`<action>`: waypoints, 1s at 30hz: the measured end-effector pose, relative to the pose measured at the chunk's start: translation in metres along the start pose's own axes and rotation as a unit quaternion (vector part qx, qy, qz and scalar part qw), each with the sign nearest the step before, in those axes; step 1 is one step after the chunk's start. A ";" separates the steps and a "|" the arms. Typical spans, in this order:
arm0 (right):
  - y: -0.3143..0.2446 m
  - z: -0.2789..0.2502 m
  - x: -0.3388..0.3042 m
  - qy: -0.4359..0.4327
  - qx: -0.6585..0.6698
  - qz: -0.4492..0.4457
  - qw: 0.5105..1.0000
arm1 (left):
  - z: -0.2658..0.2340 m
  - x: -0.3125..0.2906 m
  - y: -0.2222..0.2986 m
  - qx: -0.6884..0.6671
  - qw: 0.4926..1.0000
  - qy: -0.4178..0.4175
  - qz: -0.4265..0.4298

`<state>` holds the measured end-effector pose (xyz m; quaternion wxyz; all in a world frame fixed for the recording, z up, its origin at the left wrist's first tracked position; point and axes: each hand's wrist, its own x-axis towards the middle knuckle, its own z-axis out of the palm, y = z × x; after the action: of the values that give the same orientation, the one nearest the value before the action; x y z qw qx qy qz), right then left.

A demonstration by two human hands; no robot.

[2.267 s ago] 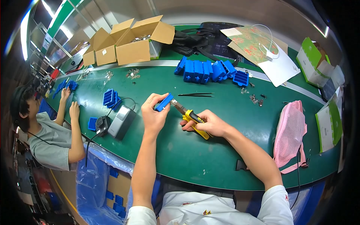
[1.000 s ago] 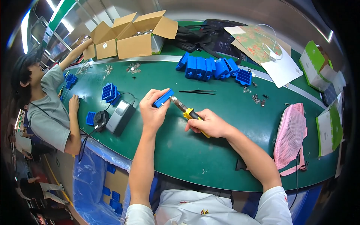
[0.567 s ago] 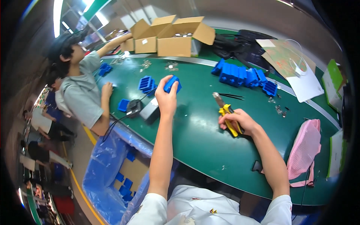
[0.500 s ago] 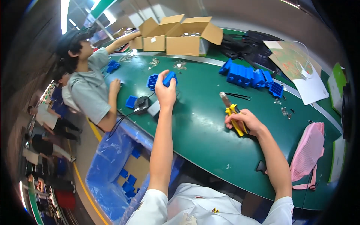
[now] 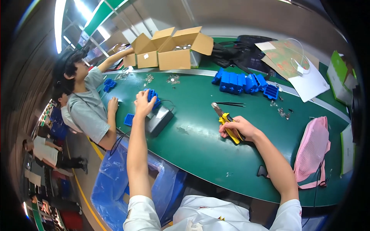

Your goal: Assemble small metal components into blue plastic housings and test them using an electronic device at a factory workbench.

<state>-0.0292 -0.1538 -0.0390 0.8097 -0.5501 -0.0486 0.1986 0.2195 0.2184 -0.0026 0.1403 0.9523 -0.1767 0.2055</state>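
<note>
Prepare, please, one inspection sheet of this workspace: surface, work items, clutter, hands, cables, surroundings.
Surface: glossy green table.
Work items: yellow pliers; blue slotted parts at the left hand; back row of blue parts.
Clutter: scattered metal bits, black tweezers, pink mesh bag.
Hands: right hand holds the pliers; left hand's grip unclear.
Cables: black cable beside a grey box; white cable over papers.
Surroundings: co-worker at left; open cartons behind; plastic-lined bin below.

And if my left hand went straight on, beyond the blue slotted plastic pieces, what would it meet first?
Your left hand would probably meet the small scatter of shiny bits on the green tabletop; the hand's height is unclear, so it might pass above them.
</note>
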 end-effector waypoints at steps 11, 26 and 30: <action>0.005 -0.004 0.000 0.018 0.088 -0.100 0.991 | 0.043 0.040 0.193 -0.213 0.948 -0.058 0.229; 0.007 -0.006 0.001 0.139 0.115 -0.112 0.977 | 0.041 -0.012 0.207 -0.577 0.817 0.012 0.016; 0.006 -0.004 0.002 0.139 0.172 -0.102 0.970 | -0.003 -0.059 0.226 -0.583 0.797 -0.016 0.157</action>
<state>-0.0276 -0.1541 -0.0463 0.9068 -0.4171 0.0435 0.0424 0.0793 0.0323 0.0182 0.6324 0.6524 -0.4122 0.0679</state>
